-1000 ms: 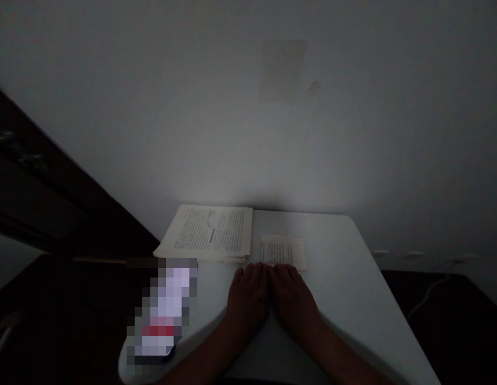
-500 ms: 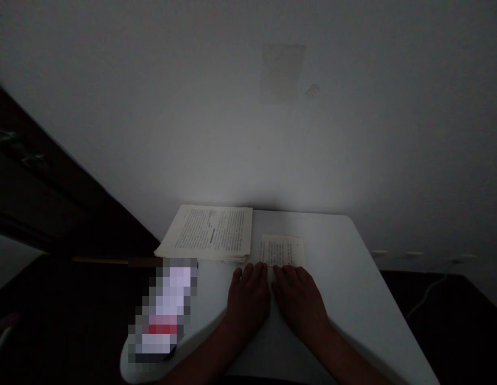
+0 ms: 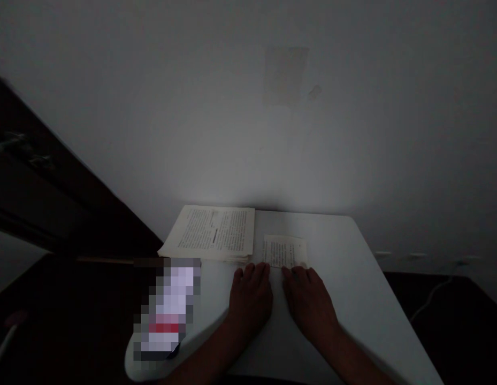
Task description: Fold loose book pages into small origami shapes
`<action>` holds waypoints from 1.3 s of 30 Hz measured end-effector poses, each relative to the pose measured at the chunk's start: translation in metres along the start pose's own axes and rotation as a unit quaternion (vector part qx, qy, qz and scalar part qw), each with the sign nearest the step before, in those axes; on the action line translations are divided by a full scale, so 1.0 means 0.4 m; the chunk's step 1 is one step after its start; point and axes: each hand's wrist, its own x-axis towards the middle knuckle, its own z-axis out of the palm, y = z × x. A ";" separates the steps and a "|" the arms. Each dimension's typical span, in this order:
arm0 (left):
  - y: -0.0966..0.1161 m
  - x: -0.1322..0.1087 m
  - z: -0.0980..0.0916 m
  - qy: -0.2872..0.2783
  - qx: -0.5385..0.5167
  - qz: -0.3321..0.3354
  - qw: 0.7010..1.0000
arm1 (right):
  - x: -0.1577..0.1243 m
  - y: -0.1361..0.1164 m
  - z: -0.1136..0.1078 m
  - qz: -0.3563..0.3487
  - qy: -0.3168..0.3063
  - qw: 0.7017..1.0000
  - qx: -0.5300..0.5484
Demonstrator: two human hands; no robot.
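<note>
The room is dim. My left hand (image 3: 250, 294) lies flat on the white table (image 3: 348, 278), fingers stretched out, holding nothing. My right hand (image 3: 308, 299) lies flat a little to its right, fingertips touching the near edge of a small printed sheet (image 3: 285, 250). A thicker stack of printed pages (image 3: 212, 232) lies at the table's far left, just beyond my left hand's fingertips.
A blurred, pixelated object (image 3: 168, 310) sits at the table's left front corner. A plain wall (image 3: 248, 117) rises right behind the table. Dark furniture (image 3: 43, 192) stands to the left. A pale cable (image 3: 428, 294) lies on the dark floor at right.
My hands have slid apart: a second ago they touched side by side, now a gap lies between them, with the right hand shifted to the right.
</note>
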 end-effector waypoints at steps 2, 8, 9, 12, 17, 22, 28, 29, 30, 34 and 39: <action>0.000 0.000 0.000 0.003 0.005 -0.001 1.000 | -0.005 0.007 -0.003 0.006 0.001 1.000 -0.002; -0.001 0.000 -0.002 0.010 0.008 0.006 1.000 | -0.014 0.006 -0.017 0.031 0.011 0.999 0.000; -0.001 0.000 -0.002 0.008 0.005 0.004 1.000 | -0.015 0.004 -0.019 0.037 0.011 0.999 -0.002; 0.001 -0.002 -0.003 0.004 -0.001 -0.002 1.000 | -0.019 0.000 -0.021 0.049 0.014 0.999 -0.008; 0.006 -0.002 -0.004 0.010 -0.008 -0.006 1.000 | -0.028 -0.004 -0.005 0.054 0.039 0.998 -0.011; 0.003 0.001 -0.001 0.013 -0.023 -0.007 1.000 | -0.021 0.000 0.003 0.053 0.061 0.997 0.007; -0.006 0.012 -0.015 0.020 -0.060 -0.003 0.998 | 0.029 0.066 0.003 0.096 0.083 0.978 0.167; -0.007 0.013 -0.016 0.024 -0.065 -0.004 0.998 | 0.037 0.082 0.009 0.113 0.094 0.967 0.209; -0.007 0.013 -0.017 0.028 -0.070 -0.006 0.997 | 0.043 0.097 0.016 0.126 0.105 0.956 0.244; -0.008 0.011 -0.014 0.027 -0.078 -0.008 0.997 | 0.047 0.134 0.042 0.167 0.145 0.920 0.324; -0.007 0.007 -0.012 0.010 -0.057 -0.003 0.998 | 0.040 0.114 0.039 0.133 0.155 0.940 0.274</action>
